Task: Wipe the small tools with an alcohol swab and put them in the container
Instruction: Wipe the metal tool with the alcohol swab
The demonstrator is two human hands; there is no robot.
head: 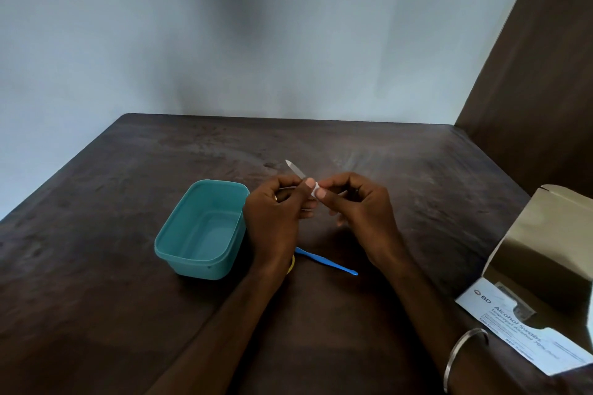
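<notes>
My left hand (276, 218) grips a small metal tool (296, 169), likely a nail file, whose pointed tip sticks up and away from me. My right hand (359, 215) pinches a small white alcohol swab (315, 188) against the tool's lower part, thumb and forefinger touching the left thumb. A teal plastic container (179, 247) stands open and looks empty just left of my left hand. A thin blue plastic tool (327, 262) lies flat on the table below my hands, its left end hidden behind my left wrist.
An open box of alcohol swabs (526, 324) lies at the right edge, flap raised. The dark wooden table (96, 266) runs back to a pale wall; a brown panel (545, 90) rises at the right. A metal bangle (462, 353) circles my right wrist.
</notes>
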